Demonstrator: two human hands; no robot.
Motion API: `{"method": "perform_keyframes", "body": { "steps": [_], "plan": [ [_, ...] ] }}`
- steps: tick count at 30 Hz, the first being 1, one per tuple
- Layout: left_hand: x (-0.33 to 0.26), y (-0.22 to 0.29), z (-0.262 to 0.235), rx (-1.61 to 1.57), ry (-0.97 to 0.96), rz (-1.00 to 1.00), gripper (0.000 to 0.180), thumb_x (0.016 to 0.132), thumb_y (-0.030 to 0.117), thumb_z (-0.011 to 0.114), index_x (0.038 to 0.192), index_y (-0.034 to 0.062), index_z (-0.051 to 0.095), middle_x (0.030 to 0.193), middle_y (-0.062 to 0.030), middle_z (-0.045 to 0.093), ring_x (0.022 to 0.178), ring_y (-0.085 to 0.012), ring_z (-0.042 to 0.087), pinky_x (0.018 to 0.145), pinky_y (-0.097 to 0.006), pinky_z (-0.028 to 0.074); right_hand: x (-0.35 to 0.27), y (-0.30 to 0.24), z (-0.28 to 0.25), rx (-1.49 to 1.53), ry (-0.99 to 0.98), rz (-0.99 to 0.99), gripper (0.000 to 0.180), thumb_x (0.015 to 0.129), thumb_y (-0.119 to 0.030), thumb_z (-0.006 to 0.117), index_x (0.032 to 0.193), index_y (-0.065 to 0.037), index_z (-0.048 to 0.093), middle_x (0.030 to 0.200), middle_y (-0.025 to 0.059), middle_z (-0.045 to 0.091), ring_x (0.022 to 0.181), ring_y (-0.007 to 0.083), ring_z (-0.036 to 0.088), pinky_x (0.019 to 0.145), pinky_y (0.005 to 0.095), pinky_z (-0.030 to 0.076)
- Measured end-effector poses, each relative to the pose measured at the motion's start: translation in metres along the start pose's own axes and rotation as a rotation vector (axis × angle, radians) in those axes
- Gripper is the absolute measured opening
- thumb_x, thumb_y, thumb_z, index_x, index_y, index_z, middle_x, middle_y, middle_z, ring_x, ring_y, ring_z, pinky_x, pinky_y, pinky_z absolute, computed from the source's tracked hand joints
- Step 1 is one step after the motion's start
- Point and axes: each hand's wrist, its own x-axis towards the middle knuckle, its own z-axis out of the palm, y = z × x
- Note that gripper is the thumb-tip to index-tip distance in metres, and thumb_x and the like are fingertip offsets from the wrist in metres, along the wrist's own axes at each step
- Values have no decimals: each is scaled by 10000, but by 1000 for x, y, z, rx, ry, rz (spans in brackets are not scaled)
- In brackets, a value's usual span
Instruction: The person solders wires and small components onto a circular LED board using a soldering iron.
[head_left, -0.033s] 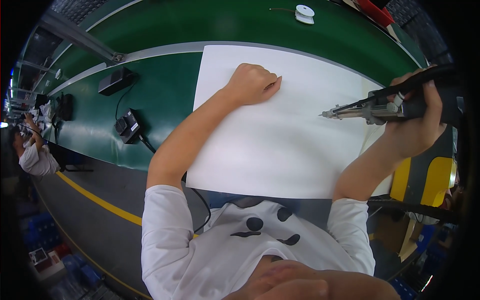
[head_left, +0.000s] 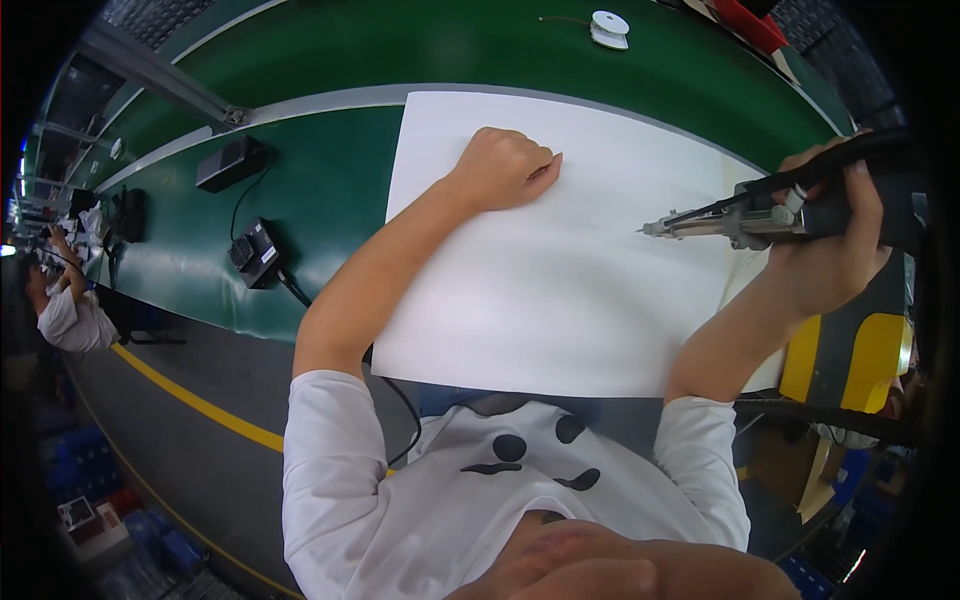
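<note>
A large white sheet covers the middle of the green workbench. On its far part rests my left hand, closed in a loose fist with the thumb pointing right; nothing shows sticking out of it. At the right, my right hand is wrapped round a gun-like metal tool with a dark body and a thin nozzle. The nozzle points left over the sheet, and a thick black cable runs along the tool's upper side. Whether the tip touches the sheet, I cannot tell.
Left on the bench lie a black box and a small black device with a cord. A white spool stands on the green surface beyond the rail. Yellow-and-black panels are at right. Another person sits far left.
</note>
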Motion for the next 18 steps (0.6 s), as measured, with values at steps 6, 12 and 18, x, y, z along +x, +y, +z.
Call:
{"method": "perform_keyframes", "body": {
  "steps": [6,12,18],
  "plan": [
    [1,1,-4,-28,6,-19,351,879,154,681,552,96,567,523,-63,576,520,-271,585,503,-411,464,2,-2,2,102,18,36,218,902,-144,608,929,70,632,692,145,599,592,216,608,516,282,475],
    [4,2,-3,-44,55,0,346,854,148,710,544,92,568,504,-74,541,488,-268,565,484,-395,458,1,-7,9,137,77,47,178,885,-97,619,954,67,633,710,143,612,578,176,584,488,281,466],
    [1,3,-6,-55,80,15,323,855,147,706,564,87,579,518,-78,548,502,-276,567,483,-408,453,0,-1,4,167,78,100,209,897,-90,606,1037,65,626,726,137,606,602,167,570,494,267,452]
  ]
}}
